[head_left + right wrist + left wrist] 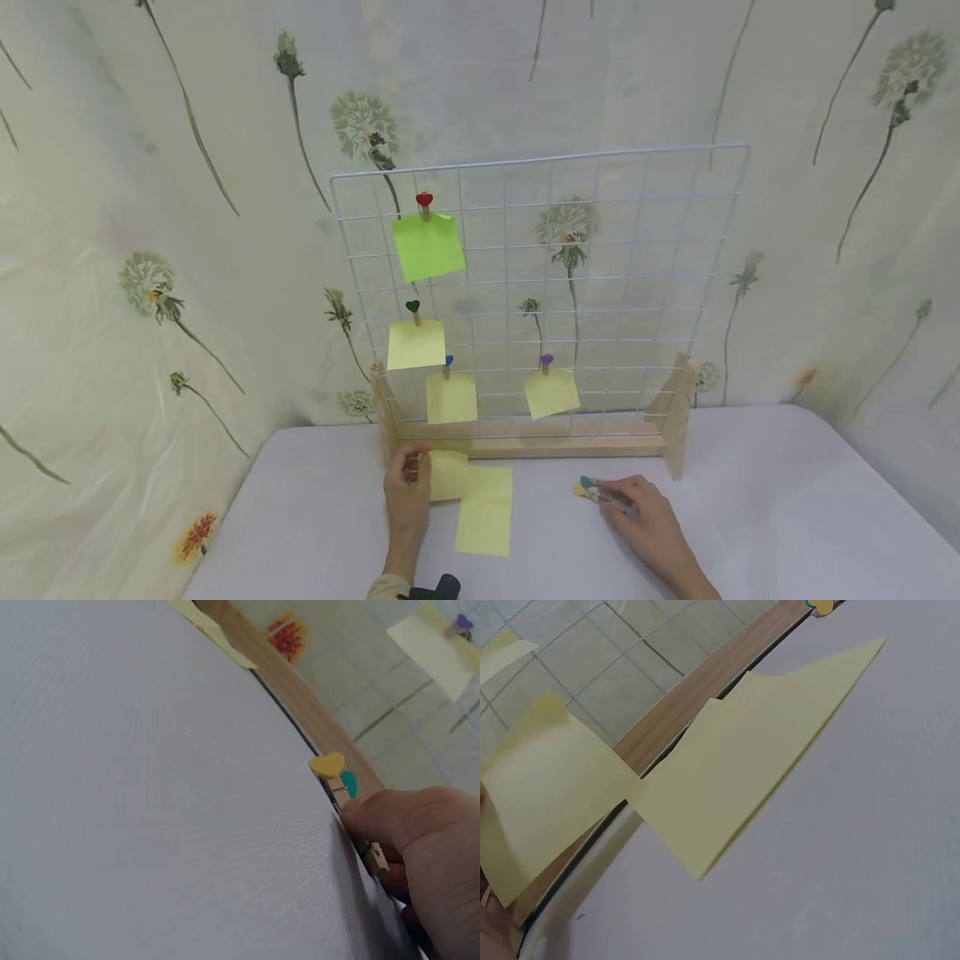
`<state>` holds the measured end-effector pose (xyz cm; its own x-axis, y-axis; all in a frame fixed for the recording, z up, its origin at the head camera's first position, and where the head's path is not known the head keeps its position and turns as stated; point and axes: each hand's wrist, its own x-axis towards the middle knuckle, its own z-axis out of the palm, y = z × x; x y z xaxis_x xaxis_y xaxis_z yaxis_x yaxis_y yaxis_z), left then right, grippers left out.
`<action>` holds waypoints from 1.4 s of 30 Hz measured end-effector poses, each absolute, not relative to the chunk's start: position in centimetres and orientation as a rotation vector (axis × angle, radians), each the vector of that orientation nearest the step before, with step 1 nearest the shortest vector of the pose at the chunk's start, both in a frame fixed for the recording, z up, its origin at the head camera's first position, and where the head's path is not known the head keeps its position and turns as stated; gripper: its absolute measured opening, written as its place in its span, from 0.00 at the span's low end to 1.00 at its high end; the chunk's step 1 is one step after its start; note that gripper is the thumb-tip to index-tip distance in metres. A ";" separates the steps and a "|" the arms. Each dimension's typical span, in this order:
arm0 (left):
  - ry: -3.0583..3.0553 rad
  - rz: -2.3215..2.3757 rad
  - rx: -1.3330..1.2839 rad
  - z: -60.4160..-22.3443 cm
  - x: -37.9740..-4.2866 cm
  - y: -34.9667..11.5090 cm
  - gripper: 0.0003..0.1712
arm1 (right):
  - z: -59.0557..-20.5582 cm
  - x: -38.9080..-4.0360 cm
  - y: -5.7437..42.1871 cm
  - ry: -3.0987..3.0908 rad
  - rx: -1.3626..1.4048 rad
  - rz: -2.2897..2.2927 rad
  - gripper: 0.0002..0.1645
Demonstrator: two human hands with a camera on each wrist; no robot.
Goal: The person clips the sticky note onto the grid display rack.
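My left hand (407, 496) pinches a pale yellow sticky note (447, 476) by its left side, in front of the rack's wooden base. In the left wrist view this note (551, 776) stands tilted up, the fingers only just showing at the edge. Beside it on the table lie more yellow sticky notes (485, 517), partly overlapped by the held one in the head view. Over the table's right half, my right hand (651, 521) holds small wooden clothespins between thumb and fingers. One bears a yellow heart (328, 765), another a teal heart (349, 782); the fingers hide much of them.
A white wire grid (600, 267) stands upright in a wooden base (555, 447) at the back. Clothespins hold a green note (429, 248) and several yellow notes (452, 400) on it. Flowered curtain (225, 333) surrounds the white-covered table (780, 500).
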<state>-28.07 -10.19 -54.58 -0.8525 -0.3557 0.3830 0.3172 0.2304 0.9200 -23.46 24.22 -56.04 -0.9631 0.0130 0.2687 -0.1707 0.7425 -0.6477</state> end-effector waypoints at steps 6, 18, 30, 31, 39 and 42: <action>-1.973 -1.698 0.012 -54.5 -28.0 -10.2 0.09 | -56.0 -23.6 24.1 -2.679 0.145 0.976 0.15; -1.991 -1.714 0.030 -54.7 -28.1 -10.3 0.08 | -55.8 -23.5 23.9 -2.663 0.145 0.951 0.11; -2.016 -1.694 0.054 -54.7 -28.0 -10.2 0.07 | -55.7 -23.2 24.1 -2.623 0.116 1.058 0.09; -2.018 -1.698 0.055 -54.7 -28.0 -10.2 0.07 | -55.6 -23.2 24.1 -2.626 0.107 1.099 0.10; -2.041 -1.721 0.029 -54.2 -27.7 -9.8 0.06 | -55.4 -23.3 24.3 -2.670 0.003 1.267 0.15; -2.083 -1.722 0.016 -53.0 -26.7 -9.1 0.07 | -55.5 -23.1 24.2 -2.649 0.062 1.198 0.10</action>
<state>-26.69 -9.07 -52.99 -0.9051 -0.2795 0.3205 0.2623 0.2263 0.9381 -23.10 24.18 -55.54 -0.9720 0.0568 0.2282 -0.1338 0.6645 -0.7352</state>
